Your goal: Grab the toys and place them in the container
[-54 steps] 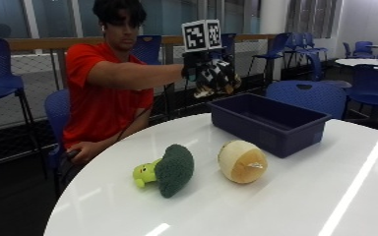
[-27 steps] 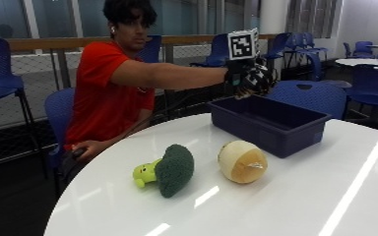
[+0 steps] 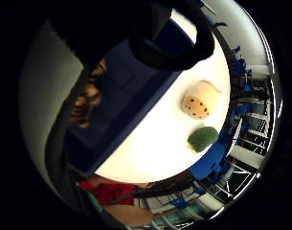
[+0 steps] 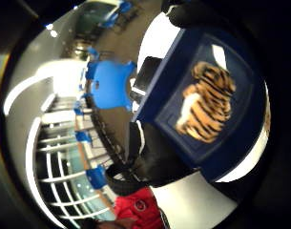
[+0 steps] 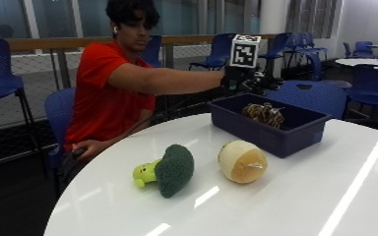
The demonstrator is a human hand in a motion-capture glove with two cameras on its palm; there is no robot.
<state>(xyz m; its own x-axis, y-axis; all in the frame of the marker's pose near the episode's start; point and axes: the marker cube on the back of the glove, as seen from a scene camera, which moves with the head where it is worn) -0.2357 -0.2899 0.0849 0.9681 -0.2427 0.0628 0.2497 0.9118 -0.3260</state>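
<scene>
In the outside view my gloved right hand (image 5: 244,81) hovers over the far end of the dark blue container (image 5: 287,135), holding nothing, with its fingers relaxed. A striped tiger toy (image 5: 262,113) lies inside the container; the thumb side palm view shows the tiger toy (image 4: 207,107) on the container's floor (image 4: 240,138). A green broccoli plush (image 5: 169,169) and a round beige plush (image 5: 241,161) lie side by side on the white table (image 5: 294,201), in front of the container. The little finger side palm view shows the beige plush (image 3: 199,100) and the broccoli plush (image 3: 202,138) beside the container (image 3: 126,91).
The person's bare left hand (image 5: 87,147) rests at the table's near-left edge. Blue chairs (image 5: 310,96) stand behind the container and round the room. The white table extends past the toys on the right.
The hand carried the tiger toy rightward over the container and let it go; the tiger now lies in the container. The broccoli and beige plush have not moved.
</scene>
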